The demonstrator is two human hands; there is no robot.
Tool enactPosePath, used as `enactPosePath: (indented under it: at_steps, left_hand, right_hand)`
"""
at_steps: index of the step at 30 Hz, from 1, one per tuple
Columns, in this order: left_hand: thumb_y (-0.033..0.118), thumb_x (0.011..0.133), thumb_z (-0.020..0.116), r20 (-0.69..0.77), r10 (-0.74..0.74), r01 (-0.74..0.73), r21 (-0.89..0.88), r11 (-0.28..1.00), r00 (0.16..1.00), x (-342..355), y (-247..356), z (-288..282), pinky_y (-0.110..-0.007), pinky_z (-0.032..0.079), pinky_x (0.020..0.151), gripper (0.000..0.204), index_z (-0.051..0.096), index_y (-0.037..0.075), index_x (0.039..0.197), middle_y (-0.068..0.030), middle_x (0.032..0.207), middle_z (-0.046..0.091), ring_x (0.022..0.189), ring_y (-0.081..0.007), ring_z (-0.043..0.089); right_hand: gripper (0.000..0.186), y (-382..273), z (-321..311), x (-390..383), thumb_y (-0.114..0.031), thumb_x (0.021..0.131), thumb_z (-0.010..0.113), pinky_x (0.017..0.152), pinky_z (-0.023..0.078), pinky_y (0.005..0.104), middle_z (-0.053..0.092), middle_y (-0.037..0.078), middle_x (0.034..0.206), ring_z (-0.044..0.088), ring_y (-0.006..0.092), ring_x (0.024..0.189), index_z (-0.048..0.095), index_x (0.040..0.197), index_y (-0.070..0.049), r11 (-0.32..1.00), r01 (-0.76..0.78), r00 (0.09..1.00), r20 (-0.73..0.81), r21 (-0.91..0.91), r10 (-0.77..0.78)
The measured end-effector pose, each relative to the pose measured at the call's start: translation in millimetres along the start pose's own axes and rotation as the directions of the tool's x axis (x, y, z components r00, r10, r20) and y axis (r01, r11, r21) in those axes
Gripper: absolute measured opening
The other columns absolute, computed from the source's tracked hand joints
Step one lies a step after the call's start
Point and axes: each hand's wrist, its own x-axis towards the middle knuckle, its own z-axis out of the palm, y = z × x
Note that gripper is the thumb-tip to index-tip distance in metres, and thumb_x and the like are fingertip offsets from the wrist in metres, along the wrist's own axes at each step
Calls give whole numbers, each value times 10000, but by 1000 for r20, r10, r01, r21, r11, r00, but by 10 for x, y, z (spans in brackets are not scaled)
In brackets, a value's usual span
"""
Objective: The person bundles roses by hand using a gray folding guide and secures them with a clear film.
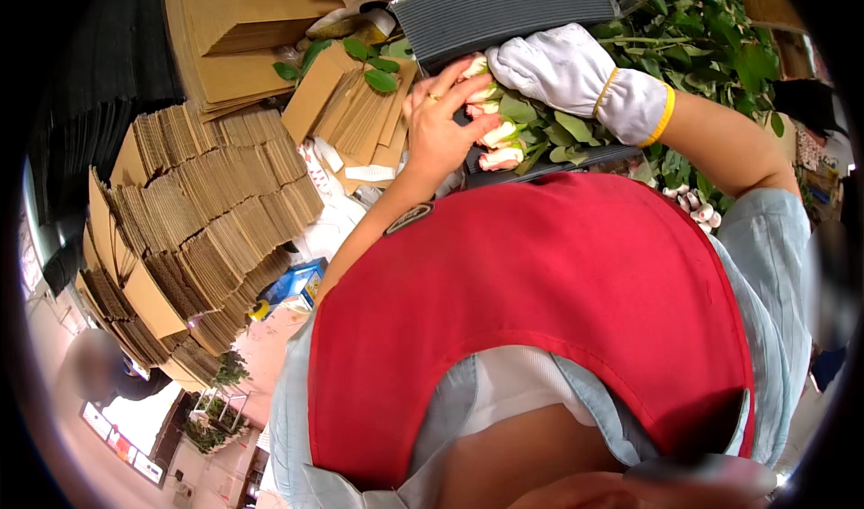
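Several cream roses with pink edges (500, 158) lie in a row on a dark grey sheet (612, 154), heads to the left and leafy stems to the right. My bare left hand (441, 124), with a ring on one finger, bends its fingers and thumb over the rose heads from the left. On my right hand (556, 70) is a white work glove with a yellow cuff. Its fingers are curled together at the farthest rose, just above the leaves; the fingertips are partly hidden. Beyond both hands stands a stack of dark grey ridged sheets (508, 12).
Thick stacks of folded brown cardboard (211, 203) rise at left, with loose cardboard pieces (346, 117) nearer the hands. Green rose foliage (693, 50) fills the far right. A blue box (299, 284) sits below the cardboard. Another person (108, 374) is at lower left.
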Motion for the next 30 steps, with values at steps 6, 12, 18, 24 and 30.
enactPosePath:
  at_steps: [6,12,18,24,30]
  left_hand:
    - [275,649,788,-43,-90,82,-160,984,995,-38,-100,67,-416,311,1008,462,707,199,1098,43,1287,573,1154,-244,473]
    - [329,657,804,22,-4,5,-51,999,1000,49,-11,-23,-412,340,982,502,692,195,1127,51,1338,502,1173,-260,459]
    - [217,765,727,68,60,-53,-98,994,996,-1,-59,-189,-415,406,967,345,696,172,1105,-25,1272,525,1121,-291,511]
    - [309,710,806,84,-96,115,-267,957,992,-184,270,-222,-367,387,912,384,712,159,1051,-56,975,496,1007,-233,477]
    - [328,678,824,132,-191,198,-39,979,973,-281,151,-94,-363,390,926,565,659,258,1213,-70,1035,482,1027,-238,461]
  right_hand:
    - [175,-278,-882,397,-224,742,650,515,496,389,603,62,703,626,284,585,613,854,-95,969,-237,916,349,68,199]
    - [150,-281,-204,144,-180,697,662,502,451,410,594,94,656,617,273,558,557,709,-73,991,-75,948,316,111,36]
    - [134,-563,-147,172,-211,745,626,531,459,390,607,78,658,637,262,614,632,756,-78,969,-204,920,311,-137,237]
    - [117,-472,-295,117,-179,725,629,526,487,424,636,122,706,642,317,619,611,785,-80,938,-346,866,388,11,314]
    - [171,-411,-734,337,-226,774,621,484,477,426,585,123,564,596,349,533,596,713,-69,924,-363,721,664,122,196]
